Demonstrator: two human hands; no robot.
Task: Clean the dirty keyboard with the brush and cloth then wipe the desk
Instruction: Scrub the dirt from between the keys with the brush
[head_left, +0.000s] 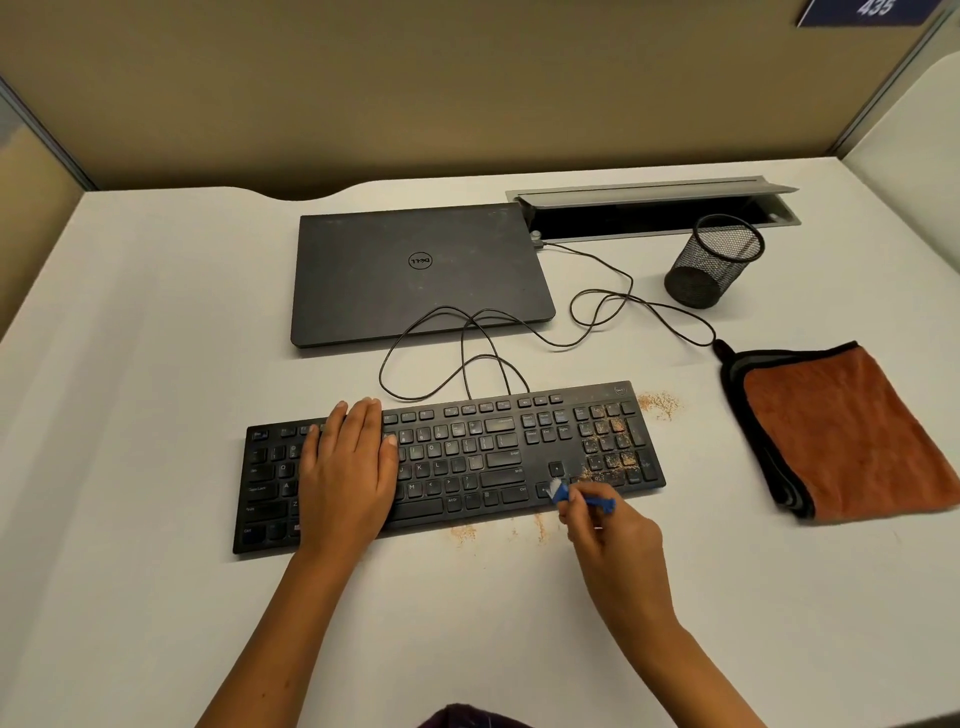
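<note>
Left hand (349, 467) rests flat, fingers straight, on the black keyboard (467, 457); right hand (615, 535) pinches a blue brush (582, 498) at the keyboard's front edge, beside crumbs (610, 441).

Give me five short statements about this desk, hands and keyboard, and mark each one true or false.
1. The left hand lies flat on the keyboard. True.
2. The right hand holds the orange cloth. False: it holds the blue brush; the cloth lies folded on the desk.
3. The laptop is open. False: it is closed.
4. Brown crumbs cover the number pad. True.
5. The mesh cup holds pens. False: none are visible.
</note>
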